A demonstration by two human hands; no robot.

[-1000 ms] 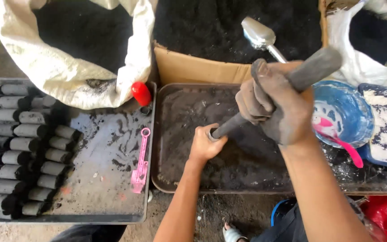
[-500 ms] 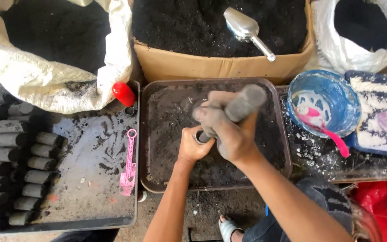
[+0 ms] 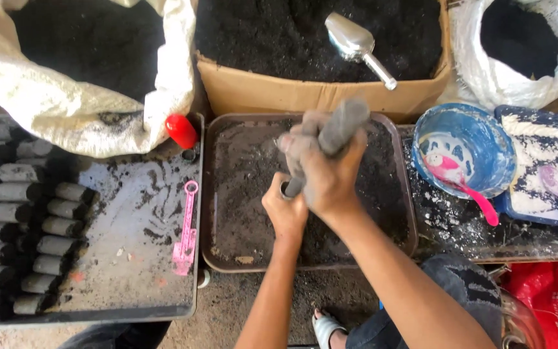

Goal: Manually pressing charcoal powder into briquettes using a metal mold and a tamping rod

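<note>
My right hand (image 3: pixel 323 169) grips a thick dusty grey rod (image 3: pixel 340 126), tilted, its lower end pushed into the mouth of a small tube. My left hand (image 3: pixel 283 208) wraps around that small tube (image 3: pixel 287 189), holding it upright on the brown metal tray (image 3: pixel 227 255) dusted with black powder. Both hands are coated in grey-black dust. Most of the tube is hidden by my fingers.
A cardboard box (image 3: pixel 259 90) of black powder with a metal scoop (image 3: pixel 356 42) stands behind the tray. Left tray (image 3: pixel 130 304) holds several filled dark tubes (image 3: pixel 27 213), a pink tool (image 3: pixel 185 236) and a red cap (image 3: pixel 181 130). Sacks, a blue bowl (image 3: pixel 463 148) with pink spoon sit around.
My right hand has driven the rod downward and toward the middle of the tray, into the tube held by my left hand. The view has shifted slightly.
</note>
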